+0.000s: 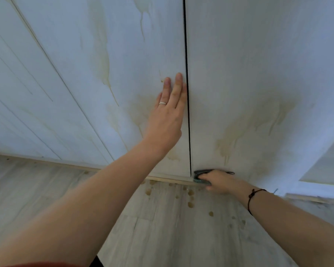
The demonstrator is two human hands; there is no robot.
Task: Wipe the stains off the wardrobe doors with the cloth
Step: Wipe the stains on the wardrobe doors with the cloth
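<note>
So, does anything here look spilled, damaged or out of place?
Yes. Yellow-brown stains with drip runs streak both the left door and the right door. Matching drops spot the floor below them. It looks like splashed liquid. Nothing appears broken or askew.

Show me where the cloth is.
The cloth is low in the head view, under the right hand, at the bottom of the right door, by the gap.

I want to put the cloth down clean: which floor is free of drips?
The floor left of the left arm, along the skirting, looks clean. Drips crowd the floor under the door gap, beside the right hand and cloth.
</note>
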